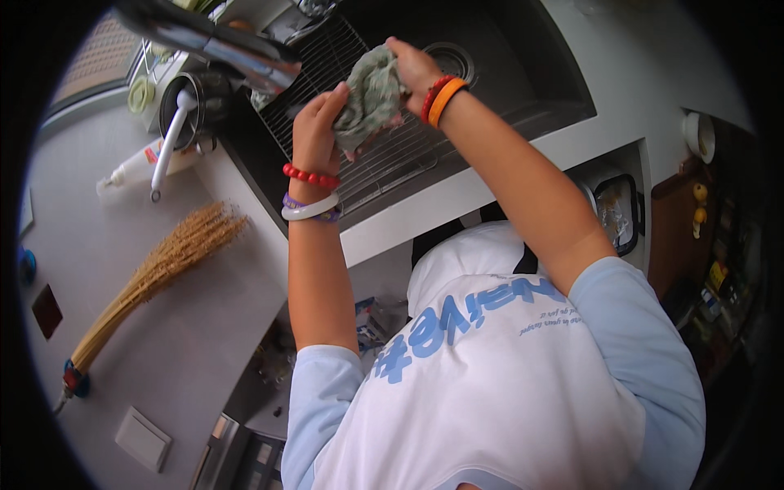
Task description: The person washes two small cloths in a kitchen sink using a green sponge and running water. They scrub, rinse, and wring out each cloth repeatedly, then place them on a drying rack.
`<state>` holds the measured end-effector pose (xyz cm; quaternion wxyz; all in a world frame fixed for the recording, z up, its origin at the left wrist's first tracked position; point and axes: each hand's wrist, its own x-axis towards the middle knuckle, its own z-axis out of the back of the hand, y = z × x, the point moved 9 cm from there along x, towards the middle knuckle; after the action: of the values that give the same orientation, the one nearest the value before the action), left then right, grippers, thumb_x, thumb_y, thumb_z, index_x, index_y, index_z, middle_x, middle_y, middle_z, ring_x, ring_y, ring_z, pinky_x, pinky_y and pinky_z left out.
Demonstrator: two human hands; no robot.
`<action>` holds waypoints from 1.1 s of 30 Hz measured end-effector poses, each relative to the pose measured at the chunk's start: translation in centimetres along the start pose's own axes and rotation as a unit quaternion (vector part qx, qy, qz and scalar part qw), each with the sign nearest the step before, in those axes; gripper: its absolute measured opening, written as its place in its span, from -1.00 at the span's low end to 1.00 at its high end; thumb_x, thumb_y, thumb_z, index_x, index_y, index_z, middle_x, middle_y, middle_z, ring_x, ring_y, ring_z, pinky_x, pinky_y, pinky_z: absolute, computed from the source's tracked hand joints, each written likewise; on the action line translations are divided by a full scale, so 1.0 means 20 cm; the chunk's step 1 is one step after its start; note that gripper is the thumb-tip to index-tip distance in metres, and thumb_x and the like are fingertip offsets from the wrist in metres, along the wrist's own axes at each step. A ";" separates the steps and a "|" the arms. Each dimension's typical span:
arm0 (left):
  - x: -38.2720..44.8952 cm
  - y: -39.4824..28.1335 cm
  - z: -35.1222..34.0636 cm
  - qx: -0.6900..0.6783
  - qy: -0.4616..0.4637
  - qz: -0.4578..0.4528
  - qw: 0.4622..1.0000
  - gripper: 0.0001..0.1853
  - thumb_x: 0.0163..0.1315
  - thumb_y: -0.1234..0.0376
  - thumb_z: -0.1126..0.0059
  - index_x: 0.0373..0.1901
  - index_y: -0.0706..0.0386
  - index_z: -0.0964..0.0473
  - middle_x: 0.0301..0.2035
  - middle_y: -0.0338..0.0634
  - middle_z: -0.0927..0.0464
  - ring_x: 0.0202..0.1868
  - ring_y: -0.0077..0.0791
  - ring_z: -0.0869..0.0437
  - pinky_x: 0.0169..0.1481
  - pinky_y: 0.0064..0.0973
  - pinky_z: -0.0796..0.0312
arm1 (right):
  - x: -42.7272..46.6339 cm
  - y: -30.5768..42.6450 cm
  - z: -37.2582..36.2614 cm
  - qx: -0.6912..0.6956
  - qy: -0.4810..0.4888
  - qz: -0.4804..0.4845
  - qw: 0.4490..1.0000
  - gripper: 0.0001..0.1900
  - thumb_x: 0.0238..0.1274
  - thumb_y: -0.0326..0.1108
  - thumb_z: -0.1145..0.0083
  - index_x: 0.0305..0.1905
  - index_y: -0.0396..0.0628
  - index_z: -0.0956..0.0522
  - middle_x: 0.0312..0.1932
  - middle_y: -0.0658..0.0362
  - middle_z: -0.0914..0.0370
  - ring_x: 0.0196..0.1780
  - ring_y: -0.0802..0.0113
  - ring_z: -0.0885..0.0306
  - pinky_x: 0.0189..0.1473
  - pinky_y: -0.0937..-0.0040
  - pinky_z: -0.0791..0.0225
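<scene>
A bunched, grey-green patterned cloth [370, 98] with some pinkish parts hangs between my two hands over the sink. My left hand [315, 131] grips its left side, thumb pointing up. At the upper right of the cloth, my right hand [416, 70] has hold of it. Beneath lies a metal wire rack [380, 177] inside the dark sink basin [520, 79]. The round drain [450, 61] shows just beyond my right hand. A chrome faucet [245, 55] reaches in from the upper left, its spout close to the cloth.
Left of the sink stands a dark metal pot [184, 104] with a white-handled brush [171, 147] in it. A white bottle [131, 162] lies beside it. A straw whisk broom [153, 269] hangs at left. At right are a white bowl [699, 136] and a wooden board [677, 226].
</scene>
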<state>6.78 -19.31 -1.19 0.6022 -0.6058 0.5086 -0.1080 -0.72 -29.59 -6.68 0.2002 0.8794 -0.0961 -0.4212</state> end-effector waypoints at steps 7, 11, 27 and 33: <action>-0.02 -0.21 0.05 0.358 -0.348 -0.293 0.815 -0.57 0.16 0.06 -0.22 -0.53 0.29 -0.63 -0.63 -0.08 -0.60 -0.56 -0.49 -0.57 -0.37 -0.48 -0.39 | 0.20 -0.24 -0.03 -0.115 0.028 0.016 0.993 -0.57 0.34 0.00 0.11 -0.14 -0.21 -0.50 -0.38 -0.02 -0.57 -0.43 0.18 -0.56 -0.33 0.23 -0.45; -0.05 -0.12 0.08 0.343 -0.409 -0.189 0.824 -0.63 0.22 0.15 -0.16 -0.53 0.31 -0.59 -0.59 0.02 -0.61 -0.54 -0.25 -0.64 -0.37 -0.32 -0.41 | 0.13 -0.27 -0.11 -0.179 0.119 -0.056 0.975 -0.59 0.37 0.06 0.17 -0.25 -0.07 -0.50 -0.48 0.01 -0.57 -0.49 0.14 -0.56 -0.40 0.18 -0.46; -0.01 0.33 -0.16 -0.233 -0.139 -0.029 0.962 -0.58 0.40 0.02 0.13 0.05 0.09 -0.47 -0.04 -0.23 -0.57 0.01 -0.35 -0.57 0.12 -0.43 -0.38 | -0.37 -0.02 -0.17 0.040 0.327 -0.079 0.941 -0.79 0.31 -0.24 -0.09 -0.16 -0.16 -0.53 -0.26 0.16 -0.60 -0.16 0.43 -0.59 -0.04 0.41 -0.49; -0.10 0.47 -0.49 -0.419 0.009 -0.015 0.908 -0.37 0.34 -0.15 0.20 0.30 0.01 -0.23 0.25 -0.24 -0.30 0.30 -0.30 -0.31 0.43 -0.24 -0.10 | -0.35 -0.04 -0.13 0.138 0.271 -0.019 0.952 -0.61 0.08 -0.61 -0.20 0.01 -0.20 -0.36 -0.19 0.05 -0.52 -0.12 0.22 -0.57 -0.06 0.21 -0.50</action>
<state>-6.02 -21.62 -5.53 0.2867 -0.8087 0.5037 0.1002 -3.03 -25.83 -0.57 0.0873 0.9812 -0.0783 -0.1532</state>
